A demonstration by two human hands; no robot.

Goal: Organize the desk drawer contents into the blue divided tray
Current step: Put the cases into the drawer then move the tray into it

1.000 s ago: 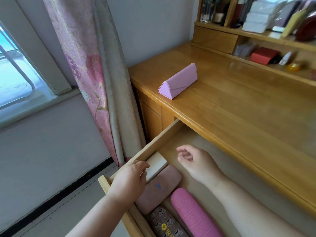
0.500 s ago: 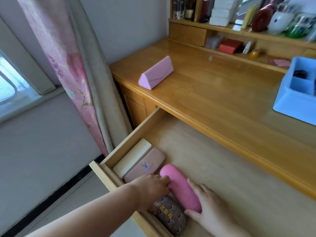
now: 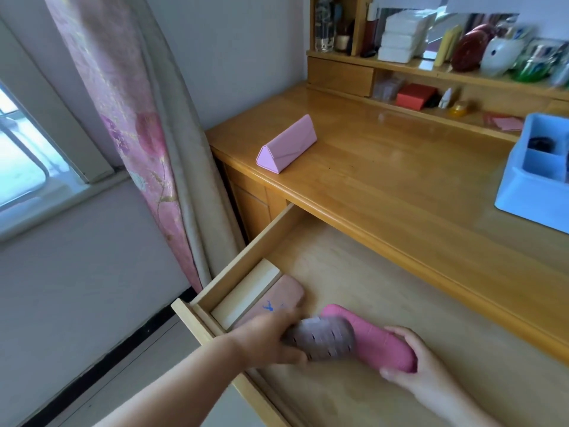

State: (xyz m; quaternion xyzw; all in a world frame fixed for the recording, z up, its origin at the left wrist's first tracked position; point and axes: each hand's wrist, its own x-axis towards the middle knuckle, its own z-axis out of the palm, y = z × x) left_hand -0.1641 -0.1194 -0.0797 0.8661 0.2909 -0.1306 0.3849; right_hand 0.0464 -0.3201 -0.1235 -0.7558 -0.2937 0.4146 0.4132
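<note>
Change vs half a sec ago: both cases are now off the drawer floor. Left hand grips the brown patterned case by its near end, fingers wrapped round it, w/ the case tilted up and blurred by motion. Right hand holds the hot-pink case from its near end, fingers curled over the top and thumb under. Earlier the left hand sat between the two cases and the right lay flat alongside the pink one; now each hand has its own. The two cases overlap in view, brown in front.

Meaning for the task: the pick-up looks done for two items at once, and the next leg is probably the carry to the blue divided tray, which sits on the table at far right, well apart from the hands. One tray compartment already holds something dark, too small to ID.

Left in the drawer, against its left wall: a cream flat box and, just beside it, a dusty-pink case w/ a small blue deer print.

Materials/shapes: hot-pink case looks like ribbed soft plastic or silicone, rounded oblong. Brown case has a small printed pattern, rounded ends, prob. hard shell. On the table a pale pink triangular folding case, smooth leatherette look, sharp edges. Table and drawer are glossy varnished wood.
</note>
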